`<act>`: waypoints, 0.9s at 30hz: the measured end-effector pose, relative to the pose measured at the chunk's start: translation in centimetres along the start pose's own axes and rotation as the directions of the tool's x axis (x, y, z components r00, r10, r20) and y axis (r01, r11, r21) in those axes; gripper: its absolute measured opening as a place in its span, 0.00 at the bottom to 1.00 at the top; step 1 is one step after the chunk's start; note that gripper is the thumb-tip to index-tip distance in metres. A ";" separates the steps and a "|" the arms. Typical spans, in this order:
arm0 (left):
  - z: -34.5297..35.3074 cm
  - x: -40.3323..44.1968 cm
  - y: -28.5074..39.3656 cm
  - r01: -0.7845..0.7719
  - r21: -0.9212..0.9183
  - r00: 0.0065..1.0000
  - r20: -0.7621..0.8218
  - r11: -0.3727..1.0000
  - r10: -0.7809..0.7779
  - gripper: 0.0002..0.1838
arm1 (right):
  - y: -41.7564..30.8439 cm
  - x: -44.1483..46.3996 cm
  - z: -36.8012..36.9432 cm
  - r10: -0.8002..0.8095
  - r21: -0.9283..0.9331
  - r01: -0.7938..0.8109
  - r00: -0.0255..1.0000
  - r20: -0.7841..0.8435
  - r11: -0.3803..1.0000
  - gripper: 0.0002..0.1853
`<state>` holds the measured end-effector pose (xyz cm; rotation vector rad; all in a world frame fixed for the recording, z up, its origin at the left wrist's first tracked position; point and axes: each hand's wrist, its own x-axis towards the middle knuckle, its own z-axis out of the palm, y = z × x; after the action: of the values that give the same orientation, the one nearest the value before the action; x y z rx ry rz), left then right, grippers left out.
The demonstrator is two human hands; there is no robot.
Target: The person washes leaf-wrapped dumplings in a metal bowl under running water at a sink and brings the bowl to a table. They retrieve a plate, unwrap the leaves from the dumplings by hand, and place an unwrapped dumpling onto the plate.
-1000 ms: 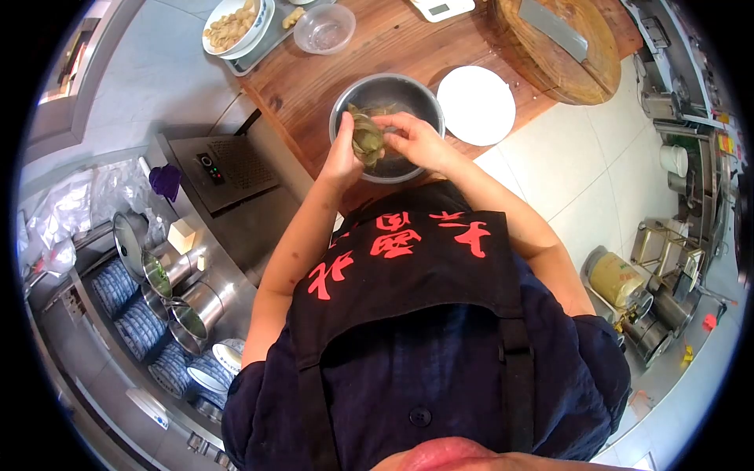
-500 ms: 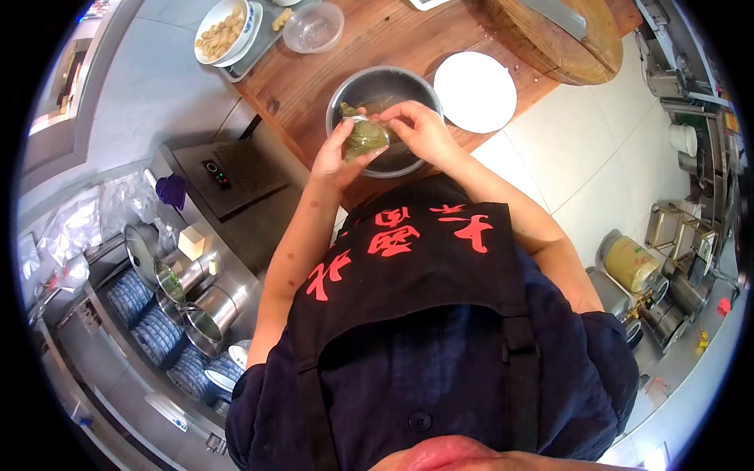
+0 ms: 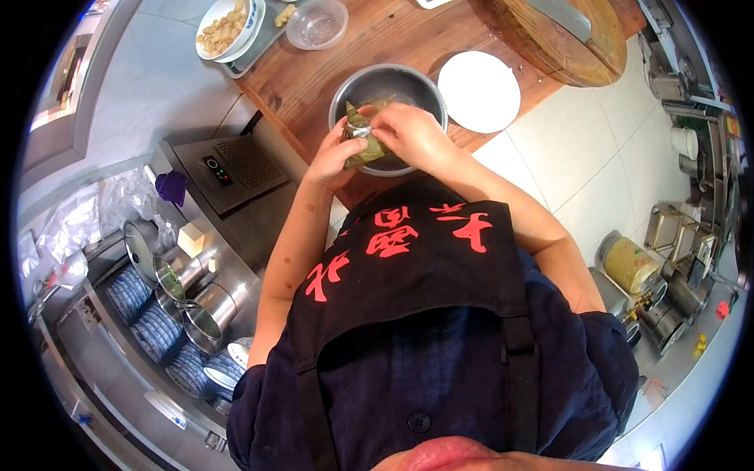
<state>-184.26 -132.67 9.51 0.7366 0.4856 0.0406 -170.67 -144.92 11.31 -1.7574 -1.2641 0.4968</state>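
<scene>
A green leaf-wrapped bundle [image 3: 363,149] with a pale band round its upper part is held over a metal bowl [image 3: 440,96]. My left hand [image 3: 334,158] is closed round its left side, the thumb lying across the front. From the right, my right hand [image 3: 408,132] pinches at the pale band with fingers closed. More leaf shows inside the bowl behind my hands. Just right of the bowl lies a white round plate [image 3: 479,92].
On the wooden table [image 3: 294,90] are a clear plastic bowl [image 3: 316,23], a white bowl of pale brown pieces [image 3: 228,33] and a round chopping board [image 3: 550,43] with a cleaver [image 3: 564,17]. Pots and stacked blue-patterned bowls [image 3: 129,290] stand at the left.
The bundle has been turned, and its pale band now faces up. My right hand has moved left onto the band, and my left thumb lies across the front.
</scene>
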 end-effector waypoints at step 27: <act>0.3 -0.1 0.3 0.008 0.018 0.997 -0.074 1.000 -0.007 0.27 | 4.4 0.4 1.9 0.524 0.828 -0.405 0.836 0.164 0.387 0.06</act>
<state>-184.17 -132.62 9.94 0.7532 0.5598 0.0568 -169.51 -144.18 6.70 -1.1916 -0.2281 1.0992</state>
